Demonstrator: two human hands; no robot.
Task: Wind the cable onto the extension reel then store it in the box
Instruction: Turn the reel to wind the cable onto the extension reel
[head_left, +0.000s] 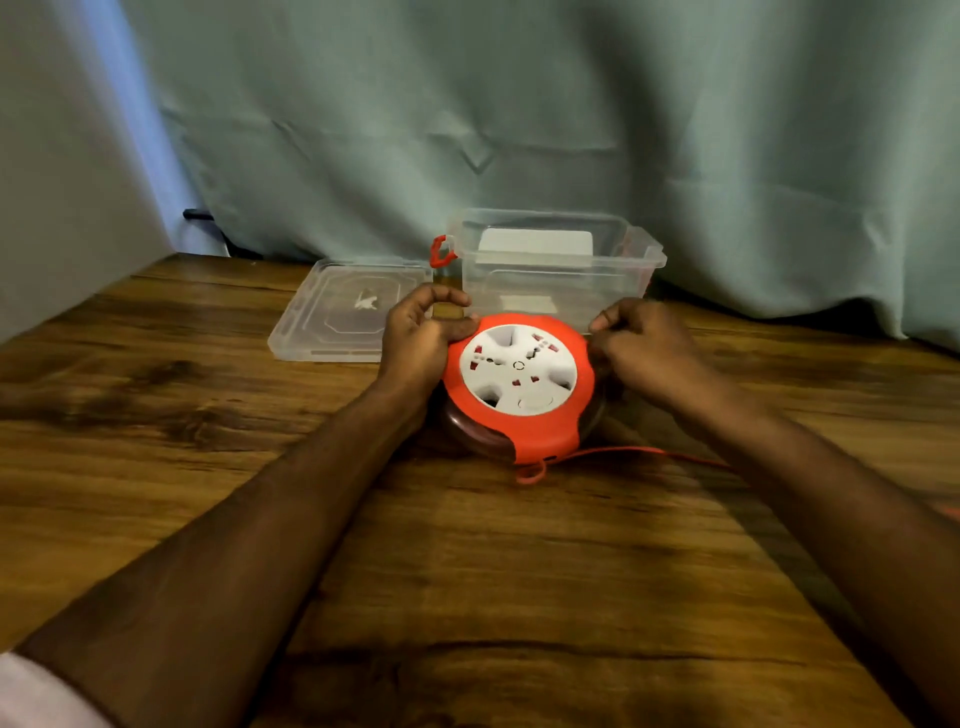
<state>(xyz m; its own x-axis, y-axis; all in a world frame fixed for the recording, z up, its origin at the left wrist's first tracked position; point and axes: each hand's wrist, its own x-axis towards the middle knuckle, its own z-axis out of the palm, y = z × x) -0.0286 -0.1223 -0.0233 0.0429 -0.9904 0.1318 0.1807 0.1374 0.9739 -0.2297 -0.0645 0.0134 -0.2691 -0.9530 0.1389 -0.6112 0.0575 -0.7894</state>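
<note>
An orange extension reel (540, 436) with a white socket face lies flat on the wooden table (467, 571). My left hand (421, 340) grips its left edge, thumb on the orange rim. My right hand (644, 348) is closed at the reel's right edge; what its fingers pinch is hidden. An orange cable (639, 451) leaves the reel's near side, loops once, and runs right under my right forearm. Behind the reel stands a clear plastic box (556, 260) with red latches, open on top.
The box's clear lid (343, 312) lies flat to the left of the box. A teal curtain (519, 114) hangs behind the table. A grey wall (62, 182) borders the left side. The table's near part is bare wood.
</note>
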